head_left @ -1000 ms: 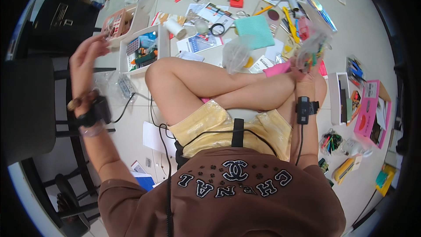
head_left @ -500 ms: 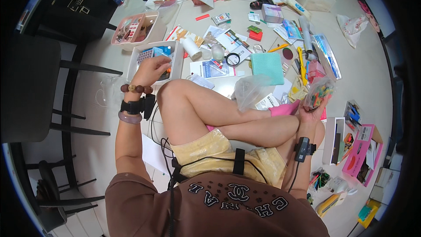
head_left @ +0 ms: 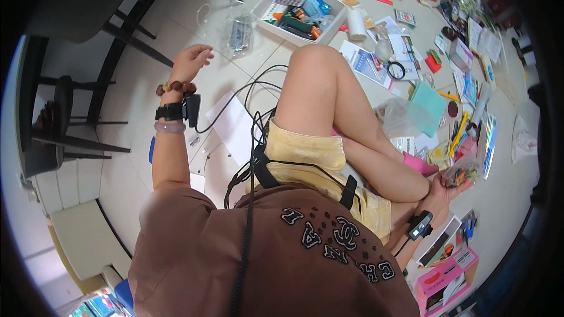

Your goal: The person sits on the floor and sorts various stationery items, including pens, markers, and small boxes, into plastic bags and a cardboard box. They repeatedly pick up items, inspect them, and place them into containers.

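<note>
My left hand [head_left: 192,62] is in the air over the floor at the left, with its fingers loosely apart and nothing in them. Nearest to it lies a clear plastic bag [head_left: 237,36] with something dark inside. Beyond that stands a white bin [head_left: 282,30] holding a blister pack of pills, blue packets and dark green and orange items. At the right, my right hand [head_left: 442,190] is closed around a clear plastic bag of small colourful pieces [head_left: 463,172]. The pieces are too small to name. A bracelet and wrist devices are on my arms.
Papers, a white bottle [head_left: 356,24], a black ring-shaped item [head_left: 396,70] and a turquoise notebook [head_left: 427,108] lie scattered ahead. A pink box [head_left: 446,279] stands at the lower right. Black chair legs [head_left: 138,44] are at the left. Cables [head_left: 249,91] run beside my knee.
My left hand has left the white bin and moved back toward the chairs at the left. The view has swung left. My right hand still holds the bag of colourful pieces.
</note>
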`<action>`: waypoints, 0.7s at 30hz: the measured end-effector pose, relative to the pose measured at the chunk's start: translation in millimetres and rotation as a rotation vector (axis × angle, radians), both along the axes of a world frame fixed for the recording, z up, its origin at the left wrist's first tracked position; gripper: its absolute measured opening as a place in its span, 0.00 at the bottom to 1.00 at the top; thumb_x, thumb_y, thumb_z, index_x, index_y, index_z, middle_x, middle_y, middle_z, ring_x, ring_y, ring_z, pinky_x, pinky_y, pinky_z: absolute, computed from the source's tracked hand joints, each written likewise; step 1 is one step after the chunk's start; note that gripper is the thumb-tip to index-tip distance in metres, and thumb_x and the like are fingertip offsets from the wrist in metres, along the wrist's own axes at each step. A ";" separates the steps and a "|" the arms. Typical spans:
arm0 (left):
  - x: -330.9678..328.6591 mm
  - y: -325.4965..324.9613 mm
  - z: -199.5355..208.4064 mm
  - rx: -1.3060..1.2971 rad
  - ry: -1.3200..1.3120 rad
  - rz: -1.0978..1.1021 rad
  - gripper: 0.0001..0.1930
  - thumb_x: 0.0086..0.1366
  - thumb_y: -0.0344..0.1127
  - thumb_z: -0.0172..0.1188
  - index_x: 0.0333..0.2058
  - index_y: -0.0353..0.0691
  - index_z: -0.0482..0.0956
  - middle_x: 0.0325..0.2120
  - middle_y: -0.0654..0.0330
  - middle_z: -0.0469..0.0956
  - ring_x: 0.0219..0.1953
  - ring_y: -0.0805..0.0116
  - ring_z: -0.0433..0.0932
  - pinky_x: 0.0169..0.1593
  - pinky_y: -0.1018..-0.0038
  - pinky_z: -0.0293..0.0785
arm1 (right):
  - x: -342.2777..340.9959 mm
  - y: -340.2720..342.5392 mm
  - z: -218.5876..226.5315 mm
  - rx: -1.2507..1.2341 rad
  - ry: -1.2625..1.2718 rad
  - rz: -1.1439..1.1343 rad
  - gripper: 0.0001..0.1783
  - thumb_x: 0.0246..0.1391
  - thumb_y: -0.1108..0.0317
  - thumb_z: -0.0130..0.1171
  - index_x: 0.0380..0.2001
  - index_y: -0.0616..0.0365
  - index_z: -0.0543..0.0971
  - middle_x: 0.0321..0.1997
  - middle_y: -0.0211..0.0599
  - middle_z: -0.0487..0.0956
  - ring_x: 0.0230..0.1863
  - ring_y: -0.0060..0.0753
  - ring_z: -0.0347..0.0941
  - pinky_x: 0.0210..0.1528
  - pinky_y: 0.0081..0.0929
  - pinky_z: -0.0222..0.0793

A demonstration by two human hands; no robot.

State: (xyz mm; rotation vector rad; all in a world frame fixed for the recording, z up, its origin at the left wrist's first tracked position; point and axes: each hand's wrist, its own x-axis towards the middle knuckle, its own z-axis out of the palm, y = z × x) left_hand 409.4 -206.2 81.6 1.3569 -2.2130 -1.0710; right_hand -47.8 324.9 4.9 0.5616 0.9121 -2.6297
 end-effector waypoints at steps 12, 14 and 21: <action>21.5 -5.5 -33.2 -0.035 -0.027 0.166 0.15 0.61 0.39 0.55 0.44 0.37 0.76 0.34 0.59 0.80 0.32 0.72 0.77 0.35 0.79 0.73 | -5.4 -2.1 -6.6 0.081 -0.030 -0.029 0.24 0.44 0.45 0.64 0.35 0.50 0.70 0.15 0.22 0.65 0.09 0.19 0.51 0.10 0.16 0.47; 7.4 -16.8 -37.1 -0.200 -0.022 0.230 0.17 0.60 0.40 0.57 0.44 0.38 0.76 0.37 0.58 0.79 0.34 0.68 0.78 0.37 0.76 0.73 | -5.4 -0.4 -8.6 0.101 -0.036 -0.041 0.24 0.44 0.46 0.64 0.35 0.50 0.70 0.16 0.22 0.65 0.10 0.19 0.51 0.11 0.16 0.47; -47.8 -43.6 -58.6 -0.640 -0.195 0.129 0.24 0.53 0.42 0.60 0.49 0.39 0.72 0.40 0.48 0.77 0.39 0.49 0.76 0.45 0.63 0.72 | -3.1 1.4 -6.2 0.070 -0.006 0.049 0.22 0.44 0.46 0.65 0.32 0.50 0.72 0.17 0.22 0.66 0.10 0.19 0.51 0.11 0.15 0.47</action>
